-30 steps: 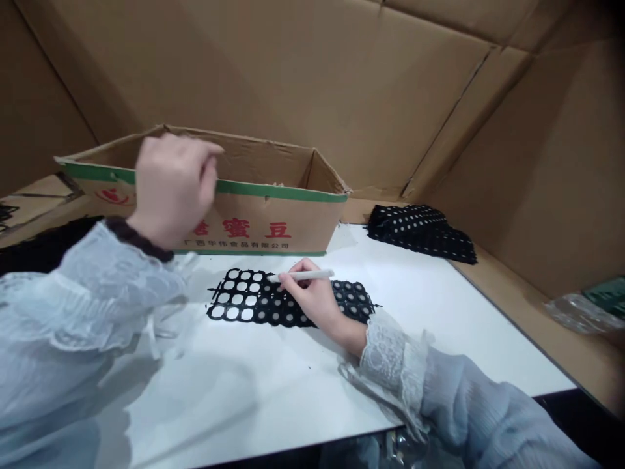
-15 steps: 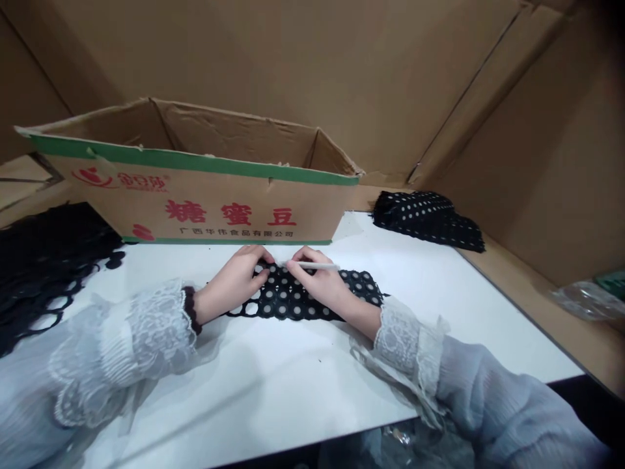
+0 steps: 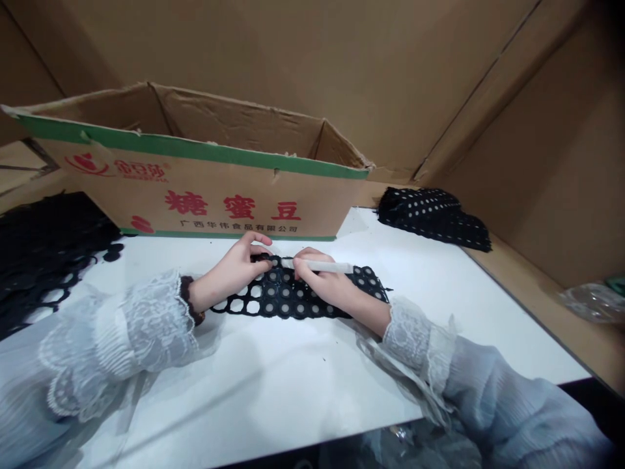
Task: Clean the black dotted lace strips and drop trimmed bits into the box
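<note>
A black perforated sheet (image 3: 286, 308) with rows of light grey round discs lies flat on the white table. Along its left end the round openings show white through them. My left hand (image 3: 232, 270) is at the sheet's upper left edge, thumb on the sheet and index finger lifted off it; its other fingers are partly hidden behind the edge. In my right hand (image 3: 319, 280) is a slim white pen-like stick (image 3: 329, 266), pinched between thumb and fingers, its tip pointing left at the top row of discs close to my left thumb.
An open cardboard box (image 3: 205, 195) with green edging stands just behind the sheet. A pile of black perforated pieces (image 3: 53, 241) lies at the left. More dotted black sheets (image 3: 432, 215) are stacked at the back right. Clear plastic (image 3: 593, 301) sits by the right cardboard wall.
My left index finger has lifted away from the sheet, while the thumb stays on it. My right hand has shifted slightly right with the white stick. The whole view has tilted a little.
</note>
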`<state>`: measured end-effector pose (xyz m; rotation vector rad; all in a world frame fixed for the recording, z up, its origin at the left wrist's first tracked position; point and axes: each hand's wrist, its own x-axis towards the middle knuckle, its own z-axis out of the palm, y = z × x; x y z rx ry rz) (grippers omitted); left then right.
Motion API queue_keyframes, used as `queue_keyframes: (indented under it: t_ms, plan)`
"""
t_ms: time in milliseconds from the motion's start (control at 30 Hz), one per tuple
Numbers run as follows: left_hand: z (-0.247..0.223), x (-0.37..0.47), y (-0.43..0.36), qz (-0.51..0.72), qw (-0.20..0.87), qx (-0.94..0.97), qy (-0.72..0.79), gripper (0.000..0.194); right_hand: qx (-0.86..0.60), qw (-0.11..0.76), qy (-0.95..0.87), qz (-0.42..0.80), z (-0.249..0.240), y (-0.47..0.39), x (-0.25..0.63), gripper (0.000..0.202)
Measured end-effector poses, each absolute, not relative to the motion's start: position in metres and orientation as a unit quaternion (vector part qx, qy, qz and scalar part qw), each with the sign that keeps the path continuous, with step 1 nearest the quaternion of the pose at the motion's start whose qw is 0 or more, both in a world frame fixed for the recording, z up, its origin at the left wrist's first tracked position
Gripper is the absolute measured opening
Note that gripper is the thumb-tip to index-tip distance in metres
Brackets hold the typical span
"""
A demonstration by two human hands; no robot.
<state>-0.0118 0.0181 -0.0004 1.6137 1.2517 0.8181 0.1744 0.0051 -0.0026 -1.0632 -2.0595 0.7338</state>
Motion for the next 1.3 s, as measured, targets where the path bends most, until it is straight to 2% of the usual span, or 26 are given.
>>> queue_keyframes:
  t_ms: [200, 333, 400, 467, 633, 867, 933, 1033, 1100, 1167, 1300]
  plan:
    - [-0.004, -0.013, 0.017, 0.371, 0.455, 0.668, 0.458, 0.03, -0.439, 0.314, -0.821, 0.187, -0.01, 0.007, 0.169, 0.03]
    - [0.0, -0.016, 0.018, 0.34, 0.504, 0.657, 0.445, 0.026, -0.437, 0.322, -0.823, 0.17, -0.007, 0.006, 0.168, 0.029]
    - [0.0, -0.016, 0.018, 0.324, 0.496, 0.678, 0.435, 0.026, -0.433, 0.33, -0.821, 0.172, -0.005, 0.005, 0.169, 0.031]
    - [-0.002, -0.015, 0.017, 0.32, 0.424, 0.731, 0.427, 0.027, -0.42, 0.335, -0.823, 0.182, -0.004, 0.005, 0.169, 0.032]
    - [-0.002, -0.016, 0.014, 0.301, 0.141, 0.821, 0.464, 0.02, -0.399, 0.344, -0.823, 0.211, -0.002, 0.004, 0.171, 0.034]
    - [-0.002, -0.017, 0.019, 0.26, 0.067, 0.828, 0.493, 0.011, -0.428, 0.339, -0.803, 0.239, -0.002, 0.003, 0.17, 0.034]
    - [0.002, -0.021, 0.019, 0.291, 0.017, 0.815, 0.5, 0.01, -0.438, 0.352, -0.789, 0.25, -0.004, 0.004, 0.17, 0.033]
    - [0.025, -0.038, 0.023, 0.426, -0.149, 0.744, 0.493, 0.008, -0.446, 0.356, -0.774, 0.276, -0.005, 0.006, 0.171, 0.034]
    - [0.053, -0.055, 0.034, 0.501, -0.279, 0.667, 0.475, 0.016, -0.434, 0.354, -0.776, 0.291, -0.006, 0.007, 0.172, 0.036]
    - [0.085, -0.069, 0.051, 0.487, -0.357, 0.631, 0.486, 0.025, -0.418, 0.358, -0.777, 0.307, -0.005, 0.007, 0.174, 0.038]
    - [0.123, -0.075, 0.079, 0.38, -0.264, 0.665, 0.585, 0.033, -0.41, 0.356, -0.769, 0.336, -0.002, 0.007, 0.177, 0.035]
